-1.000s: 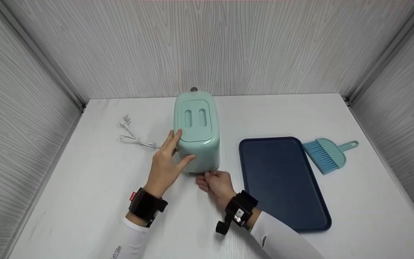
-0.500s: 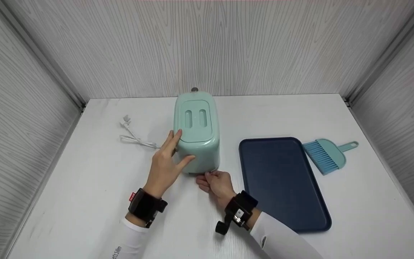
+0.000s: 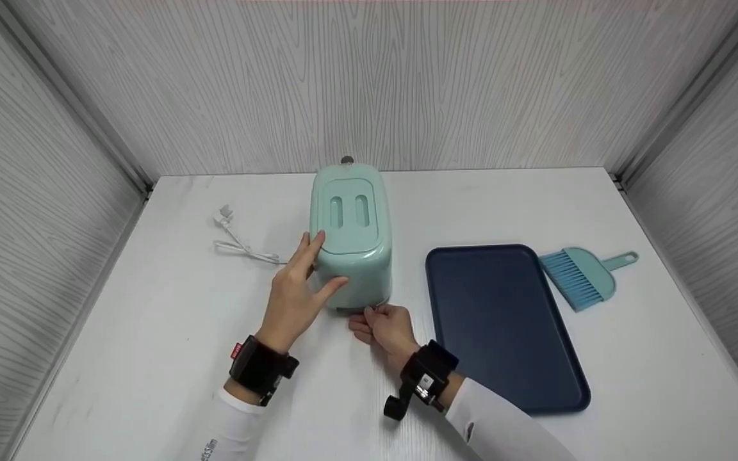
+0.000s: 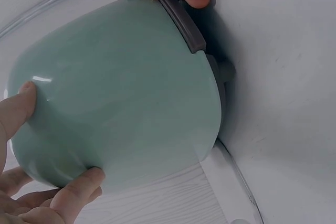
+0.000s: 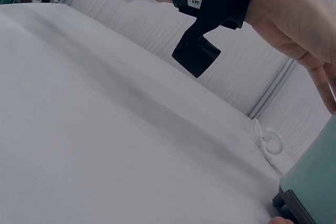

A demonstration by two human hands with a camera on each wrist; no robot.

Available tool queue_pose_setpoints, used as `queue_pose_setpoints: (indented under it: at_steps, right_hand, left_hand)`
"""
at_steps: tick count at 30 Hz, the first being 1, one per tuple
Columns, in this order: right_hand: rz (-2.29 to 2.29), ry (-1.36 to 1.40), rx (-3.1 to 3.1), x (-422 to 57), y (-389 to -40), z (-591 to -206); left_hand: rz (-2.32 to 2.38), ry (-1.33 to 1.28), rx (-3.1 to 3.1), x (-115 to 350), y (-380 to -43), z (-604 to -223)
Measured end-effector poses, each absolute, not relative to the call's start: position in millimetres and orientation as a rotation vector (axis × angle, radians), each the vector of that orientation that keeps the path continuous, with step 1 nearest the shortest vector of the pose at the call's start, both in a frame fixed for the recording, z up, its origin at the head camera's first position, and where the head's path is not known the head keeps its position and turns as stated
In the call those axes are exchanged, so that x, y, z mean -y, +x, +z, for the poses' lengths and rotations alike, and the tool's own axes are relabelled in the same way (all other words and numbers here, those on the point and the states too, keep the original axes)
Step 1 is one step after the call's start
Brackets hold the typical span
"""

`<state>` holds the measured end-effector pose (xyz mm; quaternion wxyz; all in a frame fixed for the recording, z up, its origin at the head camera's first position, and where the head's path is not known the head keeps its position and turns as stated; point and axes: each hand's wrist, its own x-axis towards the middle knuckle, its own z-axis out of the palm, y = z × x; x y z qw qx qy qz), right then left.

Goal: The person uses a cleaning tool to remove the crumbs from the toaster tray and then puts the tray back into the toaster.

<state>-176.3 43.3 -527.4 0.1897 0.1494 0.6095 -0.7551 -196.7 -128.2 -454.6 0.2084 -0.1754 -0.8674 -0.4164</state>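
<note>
A mint-green toaster (image 3: 353,218) with two long recesses in its lid stands on the white table, its narrow end toward me. My left hand (image 3: 292,298) holds its near left corner, the thumb on the end face and the fingers along the left side. Low at that same end, my right hand (image 3: 389,326) has thumb and fingers at the base. The left wrist view shows it pinching the dark grey edge of the crumb tray (image 4: 184,22) under the toaster. In the right wrist view the toaster (image 5: 317,174) shows only partly, and the right fingers are mostly out of sight.
Right of the toaster lies a dark blue tray (image 3: 503,326), with my right forearm over its near left edge. A small teal brush (image 3: 583,275) lies beside the tray. The white power cord and plug (image 3: 234,237) are on the left. Grey wood-grain walls (image 3: 369,83) enclose the table.
</note>
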Motion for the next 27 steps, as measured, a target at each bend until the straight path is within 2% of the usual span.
queue_pose_setpoints:
  at_steps: [27]
  right_hand:
    - [-2.115,0.441,-1.661,-50,-168,-523]
  left_hand:
    - [-1.143,-0.483,2.431,129,-196,-453]
